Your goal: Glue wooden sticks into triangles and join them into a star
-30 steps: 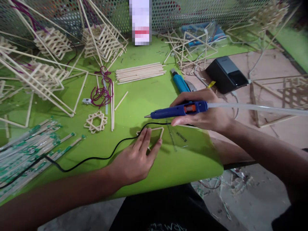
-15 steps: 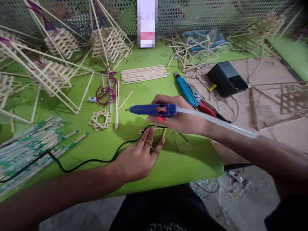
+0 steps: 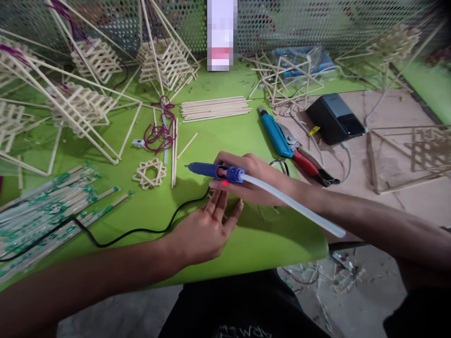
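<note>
Glue gun [image 3: 204,169] sits in the right hand [image 3: 248,176], whose fingers are wrapped about its handle, largely out of sight behind the palm; a small red light [image 3: 224,183] glows near the thumb. Its nozzle [image 3: 186,165] points left over the green table [image 3: 218,141], apart from any wood. Directly below and nearer the body, the left hand [image 3: 207,230] lies with fingers stretched out and parted over a few small sticks [image 3: 210,193], which the two hands mostly hide; whether those fingers pinch the wood or merely press it down, I cannot tell. The chief danger, I judge, is a burn: the hands are so close that swinging the nozzle back toward the sticks could bring hot metal or a drip onto the left fingertips. The black cord [image 3: 141,231] reaches the same spot, so a tug on it might drag the sticks out of line or jerk the gun aside. A long glue stick [image 3: 296,206] trails from the gun's rear over the right forearm, and knocking it could tilt the nozzle. Stray glue might also land on the wooden star [image 3: 150,173] or the pair of sticks [image 3: 174,157] beyond the nozzle, and lifting the left hand too soon could let a joint slip.
</note>
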